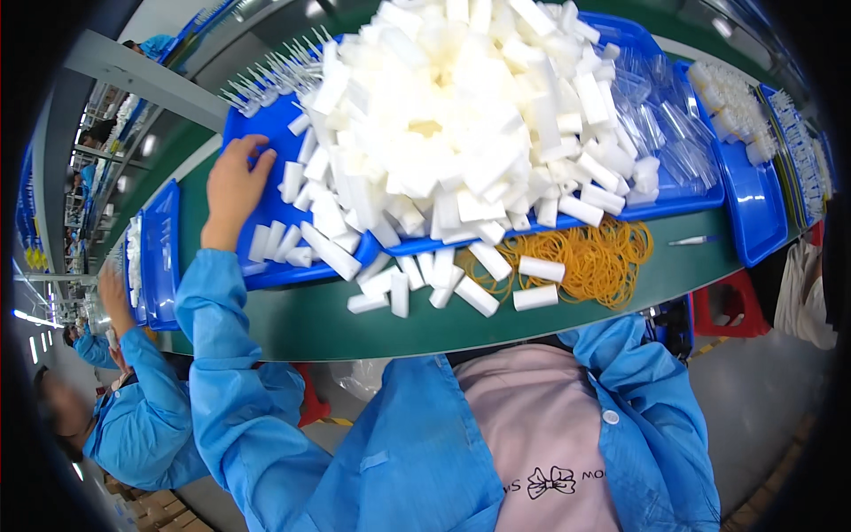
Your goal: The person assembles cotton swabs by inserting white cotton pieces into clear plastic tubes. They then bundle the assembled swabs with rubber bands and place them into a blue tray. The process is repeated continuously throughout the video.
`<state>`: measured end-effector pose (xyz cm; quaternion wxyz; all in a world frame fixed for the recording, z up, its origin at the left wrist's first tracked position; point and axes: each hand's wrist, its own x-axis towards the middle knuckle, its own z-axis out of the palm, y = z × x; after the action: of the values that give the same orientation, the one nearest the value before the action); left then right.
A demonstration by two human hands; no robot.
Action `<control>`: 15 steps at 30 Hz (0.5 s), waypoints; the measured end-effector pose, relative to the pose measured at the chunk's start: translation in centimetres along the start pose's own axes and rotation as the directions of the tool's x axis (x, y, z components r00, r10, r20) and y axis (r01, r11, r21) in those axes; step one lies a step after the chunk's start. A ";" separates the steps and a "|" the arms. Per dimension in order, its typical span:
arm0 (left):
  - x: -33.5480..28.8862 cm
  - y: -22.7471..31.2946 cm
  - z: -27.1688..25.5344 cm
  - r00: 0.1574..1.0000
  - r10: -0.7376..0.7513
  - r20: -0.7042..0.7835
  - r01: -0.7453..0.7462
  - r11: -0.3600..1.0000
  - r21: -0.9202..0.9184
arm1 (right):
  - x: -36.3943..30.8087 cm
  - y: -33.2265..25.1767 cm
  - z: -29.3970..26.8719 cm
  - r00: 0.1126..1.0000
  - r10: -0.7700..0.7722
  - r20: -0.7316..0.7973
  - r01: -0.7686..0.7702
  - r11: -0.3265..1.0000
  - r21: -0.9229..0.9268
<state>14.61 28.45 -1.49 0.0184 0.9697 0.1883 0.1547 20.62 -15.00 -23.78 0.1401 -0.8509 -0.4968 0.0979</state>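
White blocks [483, 151] litter green table [346, 324] above grey floor [753, 381]

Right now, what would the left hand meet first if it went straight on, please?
The left hand would likely meet the thin white spiked pieces at the far left corner of the blue plastic tray, though the depth is unclear.

Red stool [755, 312]: right, beside tabletop [390, 330].
White cloth [802, 294]: hanging, far right.
Co-worker [146, 430]: left side.
Gray beam [146, 82]: upper left.
Cardboard boxes [158, 507]: lower left.

The upper edge crops the white pile [470, 129]; the right hand is hidden.
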 end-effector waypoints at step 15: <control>-0.6 0.9 -2.2 0.976 0.038 -0.214 -0.081 0.978 -0.194 | -6.9 -4.4 -8.7 0.972 -0.004 0.236 -0.154 0.749 0.644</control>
<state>13.78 27.35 0.49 0.0917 0.9464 0.1432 0.2745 16.33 -20.25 -13.89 0.3701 -0.7499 -0.4081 0.3664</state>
